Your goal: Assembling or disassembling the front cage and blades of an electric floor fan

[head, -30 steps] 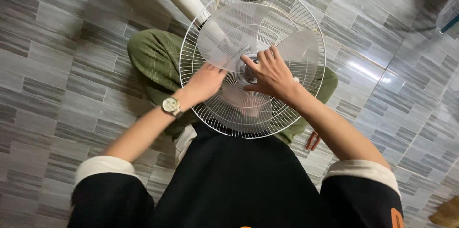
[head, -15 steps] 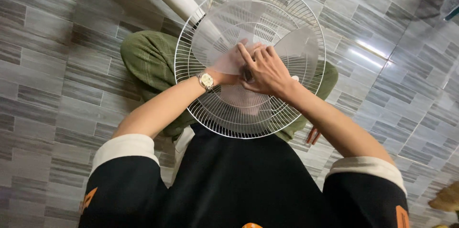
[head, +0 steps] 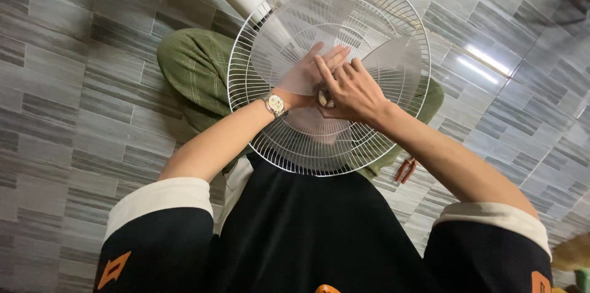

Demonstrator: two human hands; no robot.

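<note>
Left hand has slid in flat against a translucent fan blade, right hand apparently pinching the hub inside the wire guard.

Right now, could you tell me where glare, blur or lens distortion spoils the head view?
Head view: a bright streak of glare lies on the grey tiled floor at right; the translucent fan blades look hazy behind the white wire guard; both hands, left hand and right hand, look fairly sharp; the wide lens bows the tile lines near the edges.
</note>
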